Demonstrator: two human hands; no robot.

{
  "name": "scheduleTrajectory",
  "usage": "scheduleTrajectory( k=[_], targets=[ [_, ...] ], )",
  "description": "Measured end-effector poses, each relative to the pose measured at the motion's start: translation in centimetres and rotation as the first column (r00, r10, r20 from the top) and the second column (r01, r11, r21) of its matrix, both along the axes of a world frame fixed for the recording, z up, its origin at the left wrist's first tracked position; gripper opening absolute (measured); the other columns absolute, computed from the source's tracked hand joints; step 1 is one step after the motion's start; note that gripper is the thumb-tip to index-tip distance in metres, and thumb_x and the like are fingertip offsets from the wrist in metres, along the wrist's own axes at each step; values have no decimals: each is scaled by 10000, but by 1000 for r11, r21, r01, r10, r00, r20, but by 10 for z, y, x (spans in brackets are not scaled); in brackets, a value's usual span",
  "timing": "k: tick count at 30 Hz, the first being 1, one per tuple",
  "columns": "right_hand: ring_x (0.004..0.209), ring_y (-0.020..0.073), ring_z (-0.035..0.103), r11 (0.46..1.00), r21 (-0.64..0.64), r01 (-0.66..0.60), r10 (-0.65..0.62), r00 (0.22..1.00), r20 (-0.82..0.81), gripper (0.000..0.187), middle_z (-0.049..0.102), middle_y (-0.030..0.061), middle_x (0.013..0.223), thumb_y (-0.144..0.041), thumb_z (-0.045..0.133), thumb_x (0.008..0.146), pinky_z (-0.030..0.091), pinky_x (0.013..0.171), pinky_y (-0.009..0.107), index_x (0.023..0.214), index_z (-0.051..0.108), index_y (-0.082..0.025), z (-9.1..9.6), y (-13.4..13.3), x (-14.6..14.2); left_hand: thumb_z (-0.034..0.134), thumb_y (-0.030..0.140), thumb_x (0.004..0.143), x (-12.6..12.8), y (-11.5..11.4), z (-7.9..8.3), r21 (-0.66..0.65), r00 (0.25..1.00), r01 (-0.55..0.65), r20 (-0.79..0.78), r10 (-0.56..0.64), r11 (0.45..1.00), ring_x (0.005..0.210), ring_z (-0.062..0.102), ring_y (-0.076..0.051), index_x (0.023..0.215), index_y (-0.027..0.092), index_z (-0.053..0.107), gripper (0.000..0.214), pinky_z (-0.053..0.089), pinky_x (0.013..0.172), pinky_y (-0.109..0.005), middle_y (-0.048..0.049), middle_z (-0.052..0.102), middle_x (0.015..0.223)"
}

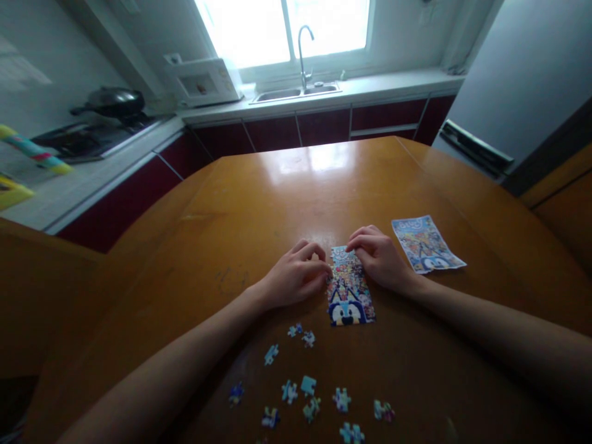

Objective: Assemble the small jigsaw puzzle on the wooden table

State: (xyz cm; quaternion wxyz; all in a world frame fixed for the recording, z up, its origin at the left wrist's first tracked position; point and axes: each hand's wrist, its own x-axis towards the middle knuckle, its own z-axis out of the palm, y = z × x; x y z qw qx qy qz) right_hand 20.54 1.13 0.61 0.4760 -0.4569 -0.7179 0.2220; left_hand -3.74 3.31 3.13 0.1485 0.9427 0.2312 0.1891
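Note:
A partly assembled jigsaw puzzle lies flat on the table, with a blue cartoon dog's face at its near end. At its left edge, my left hand rests with curled fingers, the fingertips touching the puzzle. My right hand has its fingers bent together over the upper right corner, pressing on it. Loose puzzle pieces lie nearer to me, among them a pale blue piece, a dark blue piece and a multicoloured piece. Whatever is beneath the fingertips is hidden.
A creased picture sheet showing the same dog lies right of my right hand. The wooden table has a rounded far edge. Beyond it are a sink, a microwave, a stove with a black pan, and a fridge.

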Motion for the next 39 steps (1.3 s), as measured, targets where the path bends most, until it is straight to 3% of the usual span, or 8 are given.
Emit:
scheduleTrajectory(
  k=[6,21,28,34,39],
  targets=[
    [898,232,597,1000,3,1,-1,1000,3,245,680,44,846,-72,547,834,475,822,426,751,696,-247,0,0,1,549,179,912,-1,2,0,7,992,-86,97,85,996,986,490,-210,948,220,716,176,461,906,-381,-65,586,1020],
    [898,235,599,1000,-10,8,-8,1000,3,232,682,46,843,-85,556,834,473,836,434,741,697,-244,2,-1,1,470,331,1009,-2,4,1,24,999,14,29,-14,1000,936,479,-211,901,227,780,344,448,878,-376,-68,586,957],
    [896,228,595,1000,-6,-4,4,1000,10,232,674,46,841,-71,556,829,472,828,418,742,694,-235,2,0,1,501,329,1000,-1,5,-1,58,1000,31,-5,-31,998,942,486,-214,890,230,769,306,446,884,-380,-69,596,974],
    [885,226,598,1000,3,2,-3,1000,20,235,677,47,835,-69,554,829,473,820,413,745,699,-234,2,-1,2,511,295,985,1,2,-1,118,999,22,42,-27,993,950,502,-212,1003,217,738,240,457,884,-374,-72,602,993],
    [880,228,597,1000,6,1,-1,999,36,230,680,47,835,-74,556,827,472,823,414,745,702,-232,2,-1,2,516,295,980,2,1,-1,155,999,20,39,-27,988,918,496,-212,950,227,757,252,459,862,-379,-69,604,966]
  ],
)
